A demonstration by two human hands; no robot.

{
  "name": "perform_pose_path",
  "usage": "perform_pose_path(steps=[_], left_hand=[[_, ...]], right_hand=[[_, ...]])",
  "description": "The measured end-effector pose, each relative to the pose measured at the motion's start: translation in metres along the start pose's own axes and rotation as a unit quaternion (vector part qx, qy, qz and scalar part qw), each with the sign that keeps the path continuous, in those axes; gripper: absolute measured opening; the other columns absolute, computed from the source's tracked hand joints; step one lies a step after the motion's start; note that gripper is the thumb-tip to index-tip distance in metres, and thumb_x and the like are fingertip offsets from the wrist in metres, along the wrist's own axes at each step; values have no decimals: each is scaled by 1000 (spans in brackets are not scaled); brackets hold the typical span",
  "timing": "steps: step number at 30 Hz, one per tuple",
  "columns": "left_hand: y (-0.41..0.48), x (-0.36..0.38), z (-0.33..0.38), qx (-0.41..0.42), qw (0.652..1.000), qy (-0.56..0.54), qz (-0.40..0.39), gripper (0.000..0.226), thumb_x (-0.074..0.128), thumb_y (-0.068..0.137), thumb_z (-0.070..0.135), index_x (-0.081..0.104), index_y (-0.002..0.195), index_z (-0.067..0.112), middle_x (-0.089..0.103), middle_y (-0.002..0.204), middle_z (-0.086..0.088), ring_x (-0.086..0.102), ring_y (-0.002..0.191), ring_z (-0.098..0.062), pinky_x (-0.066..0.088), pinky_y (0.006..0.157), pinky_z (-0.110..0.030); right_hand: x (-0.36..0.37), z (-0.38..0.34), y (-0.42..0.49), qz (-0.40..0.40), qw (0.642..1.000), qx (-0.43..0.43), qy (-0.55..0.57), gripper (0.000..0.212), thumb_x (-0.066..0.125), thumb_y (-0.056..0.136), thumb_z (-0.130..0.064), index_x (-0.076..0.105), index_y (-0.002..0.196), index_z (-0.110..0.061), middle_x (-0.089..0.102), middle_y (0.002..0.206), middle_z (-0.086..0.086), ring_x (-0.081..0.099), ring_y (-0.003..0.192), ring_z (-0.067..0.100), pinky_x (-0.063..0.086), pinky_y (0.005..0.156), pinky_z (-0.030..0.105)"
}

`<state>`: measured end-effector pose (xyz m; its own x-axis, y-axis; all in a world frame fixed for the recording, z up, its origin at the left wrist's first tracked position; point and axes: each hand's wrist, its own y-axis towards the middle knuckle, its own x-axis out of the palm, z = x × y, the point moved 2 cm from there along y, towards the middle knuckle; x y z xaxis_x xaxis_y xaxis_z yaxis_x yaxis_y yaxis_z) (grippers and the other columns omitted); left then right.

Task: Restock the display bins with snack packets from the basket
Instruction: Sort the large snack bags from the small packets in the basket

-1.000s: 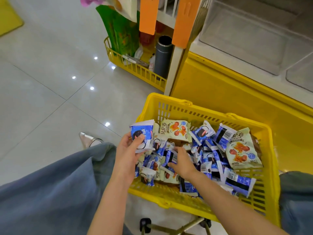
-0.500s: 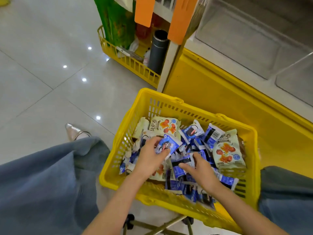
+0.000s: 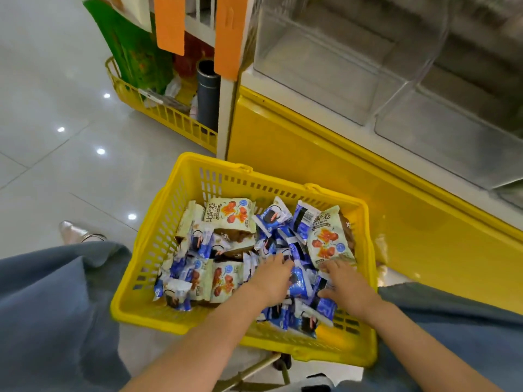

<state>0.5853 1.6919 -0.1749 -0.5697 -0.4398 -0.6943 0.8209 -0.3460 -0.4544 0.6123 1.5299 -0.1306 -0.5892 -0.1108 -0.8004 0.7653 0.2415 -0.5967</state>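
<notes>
- Low in the basket, right of centre: left hand (image 3: 271,278) has its fingertips (image 3: 280,260) pushed down among small, glossy blue-and-white snack packets (image 3: 300,284). The tips are buried, so I cannot tell whether they have hold of one.
- Right hand (image 3: 343,284) is just at 3 o'clock of the left. Its fingers (image 3: 331,265) are spread and nearly flat with the thumb out, resting on the heap and gripping nothing.
- One blue packet lies between the two hands, touching both. A cream packet with red print (image 3: 325,241) sits at 12 o'clock of the right fingertips, its lower edge touching them.
- The heap fills the yellow slotted plastic basket (image 3: 141,315).
- Step, as judged: gathering a handful; nothing has been lifted yet.
- Next move calls for closing both hands on packets of one kind, raising them over the far rim, and carrying them toward 1 o'clock.
- Clear plastic display bins (image 3: 325,66) stand there, well apart from the heap. No packets show in them, so restocking looks barely begun.
</notes>
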Motion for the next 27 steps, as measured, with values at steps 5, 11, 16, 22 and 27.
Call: perform_pose_path(steps=[5, 11, 16, 22, 27], left_hand=[[-46, -64, -24, 7, 964, -119, 239, 38, 48, 95, 21, 43, 132, 22, 43, 124, 1, 42, 115, -15, 35, 99, -29], [-120, -116, -117, -163, 870, -101, 453, 27, 48, 92, 6, 54, 118, 8, 49, 116, -13, 47, 107, -28, 38, 90, -41], [-140, -81, -158, -252, 865, -264, 344, 19, 34, 100, 28, 49, 94, 18, 56, 86, -9, 56, 84, -30, 45, 75, -42], [-144, -69, -166, -218, 860, -302, 348, 20, 32, 99, 38, 44, 93, 23, 60, 82, -8, 59, 77, -23, 49, 74, -45], [-151, -80, -164, -182, 807, -286, 483, 28, 47, 95, 21, 44, 122, 24, 51, 106, 6, 49, 81, 1, 41, 70, -17]], right_hand=[[-12, -54, -8, 115, 981, -94, 127, 55, 54, 92, -35, 34, 140, -19, 41, 140, -1, 37, 130, 14, 33, 105, 25], [17, -161, 18, -12, 949, -199, 243, 53, 55, 94, -28, 36, 143, -22, 38, 146, -2, 44, 127, 15, 33, 105, 24], [66, -229, 32, -110, 924, -126, 344, 52, 62, 89, -29, 43, 135, -14, 53, 131, 7, 54, 103, 14, 41, 86, 24], [73, -245, 44, -98, 932, -140, 319, 33, 65, 87, -30, 59, 111, -9, 65, 106, 11, 60, 91, 21, 40, 67, 25], [15, -224, 50, -72, 921, -180, 338, 33, 63, 87, -39, 56, 112, -20, 63, 91, -6, 60, 74, 1, 41, 57, 10]])
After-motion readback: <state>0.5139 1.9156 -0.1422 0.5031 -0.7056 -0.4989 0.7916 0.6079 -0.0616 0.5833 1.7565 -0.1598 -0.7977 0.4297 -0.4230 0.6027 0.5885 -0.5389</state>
